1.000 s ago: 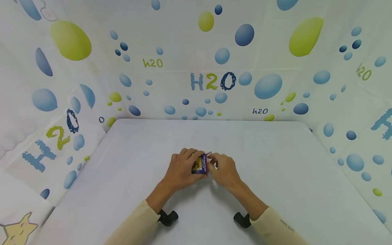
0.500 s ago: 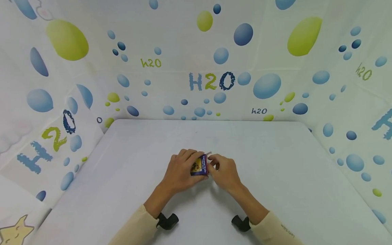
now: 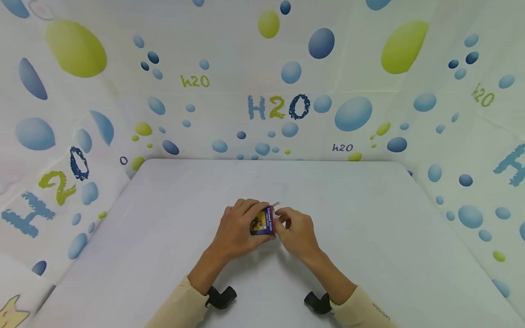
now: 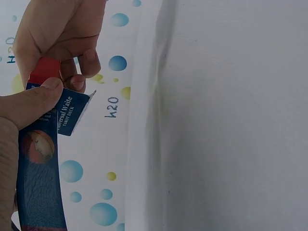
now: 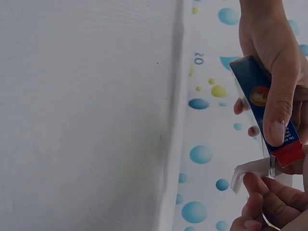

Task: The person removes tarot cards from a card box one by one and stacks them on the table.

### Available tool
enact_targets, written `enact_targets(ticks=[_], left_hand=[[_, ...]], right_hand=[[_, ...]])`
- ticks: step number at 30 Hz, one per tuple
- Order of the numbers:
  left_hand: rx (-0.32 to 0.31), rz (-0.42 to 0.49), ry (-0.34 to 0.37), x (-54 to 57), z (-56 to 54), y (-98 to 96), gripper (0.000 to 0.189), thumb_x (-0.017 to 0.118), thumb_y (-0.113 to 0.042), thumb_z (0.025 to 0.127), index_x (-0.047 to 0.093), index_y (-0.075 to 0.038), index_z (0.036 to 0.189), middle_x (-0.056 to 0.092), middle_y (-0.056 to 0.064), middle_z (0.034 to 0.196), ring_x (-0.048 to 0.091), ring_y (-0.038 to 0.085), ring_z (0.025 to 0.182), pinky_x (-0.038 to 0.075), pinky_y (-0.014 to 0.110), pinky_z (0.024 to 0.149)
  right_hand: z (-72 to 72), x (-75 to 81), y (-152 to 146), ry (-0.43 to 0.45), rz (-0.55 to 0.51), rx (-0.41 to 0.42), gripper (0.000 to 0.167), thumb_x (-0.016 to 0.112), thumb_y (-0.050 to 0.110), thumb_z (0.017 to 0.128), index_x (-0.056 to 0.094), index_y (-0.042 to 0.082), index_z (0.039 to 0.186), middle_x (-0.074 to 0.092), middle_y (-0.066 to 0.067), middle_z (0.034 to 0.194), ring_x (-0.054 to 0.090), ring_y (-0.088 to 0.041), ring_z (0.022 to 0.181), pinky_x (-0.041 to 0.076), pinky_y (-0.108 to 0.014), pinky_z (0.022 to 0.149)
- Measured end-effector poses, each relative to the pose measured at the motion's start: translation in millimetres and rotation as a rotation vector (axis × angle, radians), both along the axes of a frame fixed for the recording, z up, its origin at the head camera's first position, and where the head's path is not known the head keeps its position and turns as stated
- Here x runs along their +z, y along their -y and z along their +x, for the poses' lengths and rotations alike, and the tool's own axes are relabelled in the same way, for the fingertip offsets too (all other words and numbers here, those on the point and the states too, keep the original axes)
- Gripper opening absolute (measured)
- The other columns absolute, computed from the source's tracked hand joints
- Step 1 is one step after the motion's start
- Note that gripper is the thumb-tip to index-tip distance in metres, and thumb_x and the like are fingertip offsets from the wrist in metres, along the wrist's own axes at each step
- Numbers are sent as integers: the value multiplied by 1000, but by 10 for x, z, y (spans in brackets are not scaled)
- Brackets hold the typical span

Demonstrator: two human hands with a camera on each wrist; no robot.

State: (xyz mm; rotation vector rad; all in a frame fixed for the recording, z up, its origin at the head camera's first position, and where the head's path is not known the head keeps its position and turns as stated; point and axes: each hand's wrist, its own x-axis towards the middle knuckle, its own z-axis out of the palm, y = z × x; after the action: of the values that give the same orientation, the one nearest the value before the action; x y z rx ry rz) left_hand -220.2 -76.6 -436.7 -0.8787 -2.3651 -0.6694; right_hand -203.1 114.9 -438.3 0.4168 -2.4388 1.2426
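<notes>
A dark blue tarot card box is held just above the white table, lettered "Universal Waite Tarot Deck". My left hand grips it, with the thumb along one narrow side. The lettered lid flap stands lifted away from the box's end, its white inside showing in the right wrist view. Beside it sticks out a small red side tab. My right hand is at this end, its thumb and curled fingers pinching at the edge. Any cards inside are hidden.
White cloth covers the table all round the hands. Behind and at both sides hangs a white curtain printed with blue and green drops. A black wrist camera is worn at each cuff.
The head view has shifted a little, so the hands and box appear slightly farther left. The grip on the box and the raised flap look nearly the same.
</notes>
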Motion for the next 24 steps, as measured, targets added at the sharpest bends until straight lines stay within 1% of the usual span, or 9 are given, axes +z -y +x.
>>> enact_targets(ticks=[6,12,18,24], left_hand=[[-14,9,-21,1,-7,-15,76,93,-48,67,65,-16,130,65,1,119,57,18,105,44,36,73],[-29,11,-32,12,-2,-26,77,93,-48,67,66,-15,131,66,2,118,58,19,105,45,36,73],[-34,16,-30,6,-8,7,77,94,-48,66,66,-15,130,66,1,118,58,18,105,47,37,74],[-43,11,-32,5,-23,20,78,93,-49,67,65,-15,131,66,2,119,58,18,105,48,36,75]], right_hand=[[17,20,-11,-9,-19,-7,14,71,5,87,74,2,101,69,1,75,52,-11,64,43,-24,52],[28,7,-40,-2,-42,-8,15,69,4,85,74,4,99,67,3,73,52,-10,64,43,-24,52],[25,6,-27,14,-71,20,16,69,4,86,74,4,101,69,3,75,55,-11,66,45,-24,55],[10,3,-24,25,-80,13,16,70,4,87,74,5,102,69,3,76,56,-11,67,46,-25,57]])
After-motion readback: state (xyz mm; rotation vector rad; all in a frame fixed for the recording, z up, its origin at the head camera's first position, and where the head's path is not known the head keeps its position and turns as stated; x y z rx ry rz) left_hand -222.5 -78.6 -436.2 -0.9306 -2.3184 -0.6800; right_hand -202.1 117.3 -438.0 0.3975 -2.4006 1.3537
